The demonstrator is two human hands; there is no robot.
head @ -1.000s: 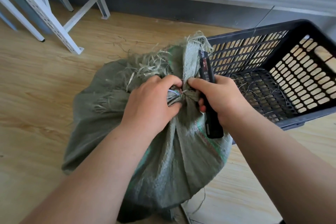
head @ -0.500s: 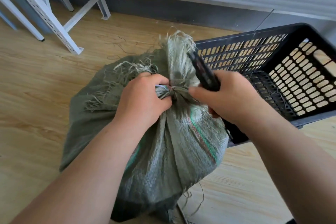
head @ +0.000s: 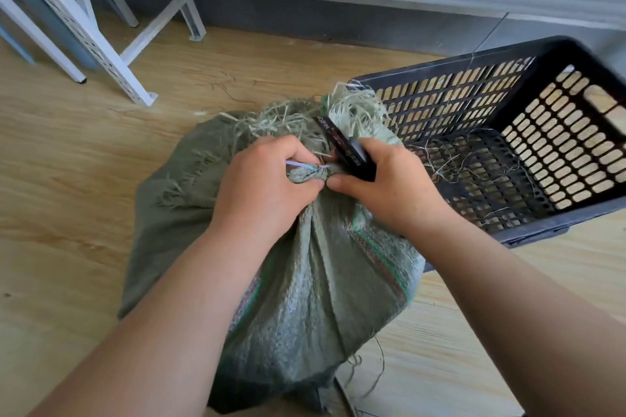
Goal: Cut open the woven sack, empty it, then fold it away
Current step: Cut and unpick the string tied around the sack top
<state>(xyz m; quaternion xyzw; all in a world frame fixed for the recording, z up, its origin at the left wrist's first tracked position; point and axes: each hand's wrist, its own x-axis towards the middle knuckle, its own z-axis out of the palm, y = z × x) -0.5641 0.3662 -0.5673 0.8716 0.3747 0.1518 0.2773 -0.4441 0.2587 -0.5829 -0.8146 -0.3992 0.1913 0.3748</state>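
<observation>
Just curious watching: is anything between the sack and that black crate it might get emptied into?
Nothing visible does. The sack sits right against the black crate, whose open mouth holds only loose fibres. The sack's neck is tied.

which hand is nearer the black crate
Right. The right hand, gripping a black cutter at the sack's tied neck, sits beside the black crate; the left hand grips the neck farther away.

I see both forearms reaching forward and meeting in the middle. My left hand (head: 267,186) has its fingers curled in a tight grip. My right hand (head: 389,186) is also curled, thumb pointing left.
</observation>
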